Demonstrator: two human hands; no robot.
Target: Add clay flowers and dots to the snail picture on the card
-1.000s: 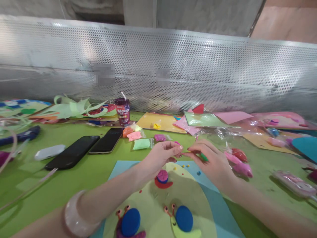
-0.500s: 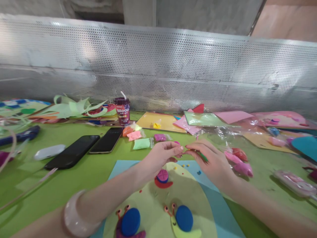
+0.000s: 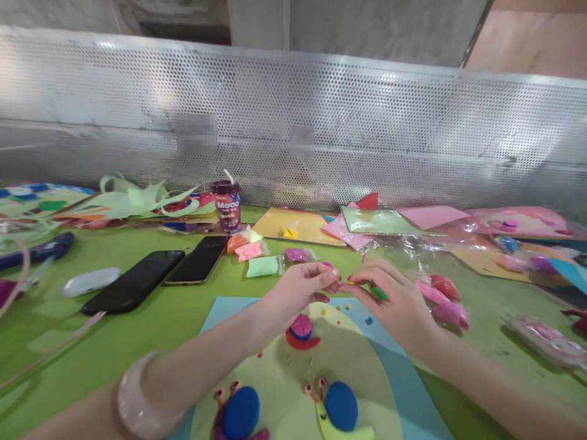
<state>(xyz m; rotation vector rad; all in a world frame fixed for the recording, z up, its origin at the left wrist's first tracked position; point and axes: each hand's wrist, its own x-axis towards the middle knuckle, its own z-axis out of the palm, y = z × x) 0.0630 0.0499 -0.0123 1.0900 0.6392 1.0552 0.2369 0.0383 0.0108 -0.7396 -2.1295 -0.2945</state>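
- Nearest me, a purple clay snail [image 3: 260, 434] and a yellow-green clay snail [image 3: 323, 421], both with blue shells and stalked eyes, lie on a pale green paper round [image 3: 284, 379].
- The round sits on a light blue sheet [image 3: 403, 385]; farther up it, just below the hands, is a red clay snail [image 3: 302, 343] with a pink scored disc on its blue shell.
- I see my left hand [image 3: 305, 284] and right hand [image 3: 397, 296] nearly meeting above the sheet's far edge, each thumb and forefinger in a narrow pinch; I can't tell what, if anything, is between them.
- Left of them lie two dark phones [image 3: 137, 281], screens blank.
- Beyond, bagged clay [image 3: 263, 266] in mint, pink, orange and purple.
- A purple cup [image 3: 228, 211] reads "Meco"; its smaller lettering defeats me.
- Behind everything, a perforated metal panel [image 3: 367, 122].
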